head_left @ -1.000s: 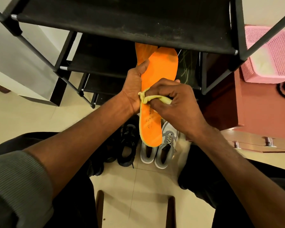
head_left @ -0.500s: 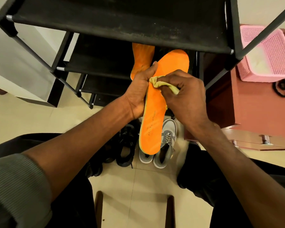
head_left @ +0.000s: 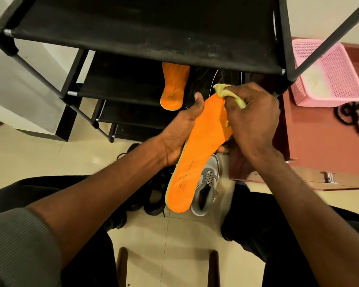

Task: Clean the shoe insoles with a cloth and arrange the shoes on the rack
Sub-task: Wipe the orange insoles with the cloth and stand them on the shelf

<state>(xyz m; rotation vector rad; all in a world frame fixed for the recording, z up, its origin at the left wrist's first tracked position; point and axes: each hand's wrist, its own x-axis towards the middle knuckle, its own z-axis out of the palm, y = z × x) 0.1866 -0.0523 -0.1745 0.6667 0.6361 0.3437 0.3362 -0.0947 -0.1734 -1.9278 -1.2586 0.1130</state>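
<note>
Faint printed lettering is seen near the heel of the orange insole [head_left: 195, 158], but cannot be read.

The orange insole [head_left: 197, 150] looks like matt foam with a fine fabric face, and the yellow cloth [head_left: 228, 94] is soft and crumpled. The rack [head_left: 145, 32] has dusty black fabric shelves on matt metal tubes; the pink basket [head_left: 327, 73] is perforated plastic, the floor [head_left: 29, 154] glossy tile.

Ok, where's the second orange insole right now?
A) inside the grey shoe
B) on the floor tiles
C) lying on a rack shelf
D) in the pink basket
C: the second orange insole lies on a shelf of the black rack, beyond the left hand that grips the other one.
</note>
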